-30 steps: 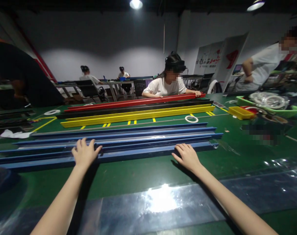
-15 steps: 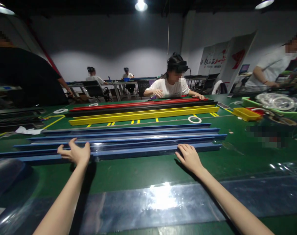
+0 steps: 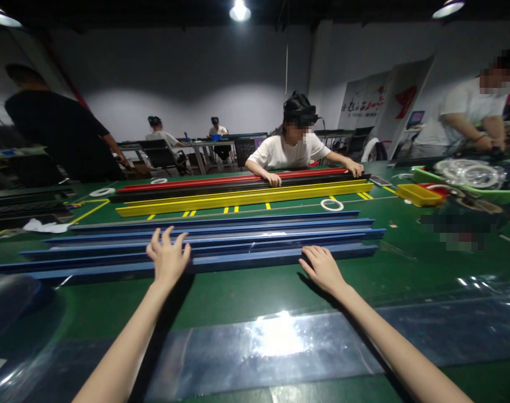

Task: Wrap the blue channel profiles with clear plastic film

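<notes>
Several long blue plastic channel strips (image 3: 246, 258) lie side by side across the table. My left hand (image 3: 171, 257) is over the strips left of their middle, its fingers spread and nothing in them. Whether its fingertips touch the strips I cannot tell. Farther right, my right hand (image 3: 322, 270) rests with its fingers across the nearest strip and the thumb apart on the near side. Close to me, under my forearms, a wide band of shiny clear film (image 3: 221, 358) covers the green table (image 3: 246, 296).
Beyond the blue strips lie yellow (image 3: 238, 198), black and red strips, where a person (image 3: 294, 151) has both hands on the far ones. A white ring (image 3: 332, 205), a yellow tray (image 3: 418, 195) and a green basket (image 3: 490, 193) are to the right. Clear film curls at left.
My left hand has moved right along the blue strips, fingers still spread. My right hand stays in place. The person opposite has lowered a hand onto the far strips.
</notes>
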Tool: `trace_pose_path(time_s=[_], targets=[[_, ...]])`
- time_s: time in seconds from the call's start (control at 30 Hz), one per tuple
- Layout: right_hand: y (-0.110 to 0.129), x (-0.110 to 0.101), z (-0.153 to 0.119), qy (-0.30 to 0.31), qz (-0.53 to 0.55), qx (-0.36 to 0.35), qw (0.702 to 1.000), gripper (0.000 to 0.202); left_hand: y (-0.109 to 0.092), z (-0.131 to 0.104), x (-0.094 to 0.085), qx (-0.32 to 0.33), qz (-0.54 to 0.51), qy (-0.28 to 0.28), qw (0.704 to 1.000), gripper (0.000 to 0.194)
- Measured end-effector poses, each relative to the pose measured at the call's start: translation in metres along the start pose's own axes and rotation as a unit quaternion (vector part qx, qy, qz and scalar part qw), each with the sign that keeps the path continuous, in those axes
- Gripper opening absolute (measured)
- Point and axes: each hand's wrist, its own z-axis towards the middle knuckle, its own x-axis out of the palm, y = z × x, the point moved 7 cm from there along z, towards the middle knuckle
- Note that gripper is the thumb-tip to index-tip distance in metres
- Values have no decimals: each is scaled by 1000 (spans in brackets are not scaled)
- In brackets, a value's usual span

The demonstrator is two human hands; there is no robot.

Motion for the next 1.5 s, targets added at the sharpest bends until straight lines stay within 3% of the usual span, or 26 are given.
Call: trace_pose_path(time_s=[0.13, 0.3, 0.37, 0.47, 0.67, 0.8, 1.0, 1.17, 1.33, 1.5], targets=[[3, 2, -1, -1, 7, -2, 1000, 34, -69, -15, 12, 135, -70, 51, 987, 29], [9, 8, -5, -1, 3, -23, 1000, 39, -165, -54, 10, 285, -165, 92, 940, 32], [11, 11, -7, 5, -7, -31, 999, 42, -192, -67, 12, 329, -171, 95, 924, 33], [11, 16, -11, 26, -23, -40, 999, 46, -213, -78, 19, 353, -164, 92, 916, 35], [11, 19, -16, 56, -37, -73, 995, 56, -216, -83, 30, 345, -153, 62, 924, 37], [4, 10, -15, 59, -38, -62, 996, 56, -211, -88, 30, 352, -158, 41, 922, 39], [-44, -15, -19, 57, -84, 56, 993, 61, -202, -88, 29, 301, -162, 18, 940, 37], [-81, -16, -42, 76, -124, 132, 981, 62, -197, -87, 31, 255, -160, 17, 954, 35], [-90, -4, -58, 84, -101, 127, 983, 66, -195, -87, 33, 243, -151, 15, 958, 37], [-94, -6, -55, 64, -30, 105, 992, 60, -195, -87, 35, 238, -142, 9, 961, 38]])
